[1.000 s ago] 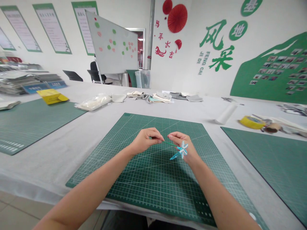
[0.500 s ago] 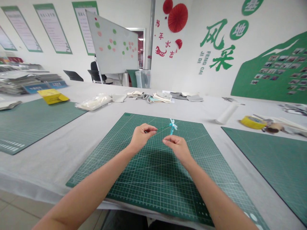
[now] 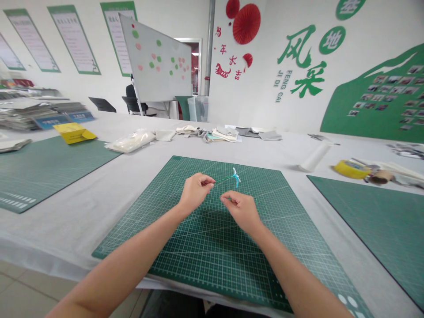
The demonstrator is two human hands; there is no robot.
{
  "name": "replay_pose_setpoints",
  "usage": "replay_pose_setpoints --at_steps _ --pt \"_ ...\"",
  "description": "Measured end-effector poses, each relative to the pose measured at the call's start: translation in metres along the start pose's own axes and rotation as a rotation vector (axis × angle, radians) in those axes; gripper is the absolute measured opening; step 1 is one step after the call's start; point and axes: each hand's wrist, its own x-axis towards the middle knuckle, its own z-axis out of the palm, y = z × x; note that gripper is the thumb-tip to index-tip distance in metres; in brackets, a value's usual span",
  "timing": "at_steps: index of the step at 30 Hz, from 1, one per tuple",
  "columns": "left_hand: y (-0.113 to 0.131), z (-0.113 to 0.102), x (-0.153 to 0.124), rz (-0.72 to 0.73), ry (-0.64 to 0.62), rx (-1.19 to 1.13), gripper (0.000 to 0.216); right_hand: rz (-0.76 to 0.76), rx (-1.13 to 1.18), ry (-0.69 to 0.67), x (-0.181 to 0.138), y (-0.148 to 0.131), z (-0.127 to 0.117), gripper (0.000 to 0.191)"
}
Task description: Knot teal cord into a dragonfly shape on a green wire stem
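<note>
Here, a Blue Flower above a Gridded Mat

We see a table [image 3: 76, 221] covered in white cloth, with the blue flower [image 3: 236, 177] held over the gridded mat [image 3: 198, 247] at the near edge. In the room beyond, a whiteboard [image 3: 159, 84] bearing pink and green shapes stands near a white wall [image 3: 265, 88] with green lettering [image 3: 296, 46]. Toward the far side of the table lie a clear plastic bag [image 3: 132, 140], fabric pieces [image 3: 225, 134] and a white roll [image 3: 316, 155].

The left hand [image 3: 196, 192] pinches the flower's green stem [image 3: 224, 179] between thumb and fingers, the flower head pointing away to the right. The right hand [image 3: 241, 210] is loosely curled just below the flower head, thumb and forefinger close together; we cannot tell whether their tips meet or grip anything.

By count, we find one flower, two hands, three green mats (the gridded one, a left mat [image 3: 49, 172] and a right mat [image 3: 371, 229]), one whiteboard, one yellow tape roll [image 3: 351, 169], one yellow card [image 3: 73, 133], three red fans [image 3: 247, 24] and four green-bordered posters [image 3: 74, 39], the leftmost cut by the frame.
</note>
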Motion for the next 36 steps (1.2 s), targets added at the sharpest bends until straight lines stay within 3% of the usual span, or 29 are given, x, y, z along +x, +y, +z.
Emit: replay_pose_setpoints --at_steps 14,23,36 --pt "0.005 -0.001 -0.008 0.187 -0.099 0.455 0.021 -0.079 -0.089 0.005 -0.001 -0.002 -0.004 0.02" --pt "0.003 0.001 -0.011 0.192 -0.124 0.572 0.023 -0.101 -0.119 -0.011 -0.003 -0.001 -0.001 0.021" --pt "0.003 0.003 -0.012 0.339 -0.173 0.683 0.026 -0.059 -0.088 0.028 -0.002 -0.001 -0.003 0.021"
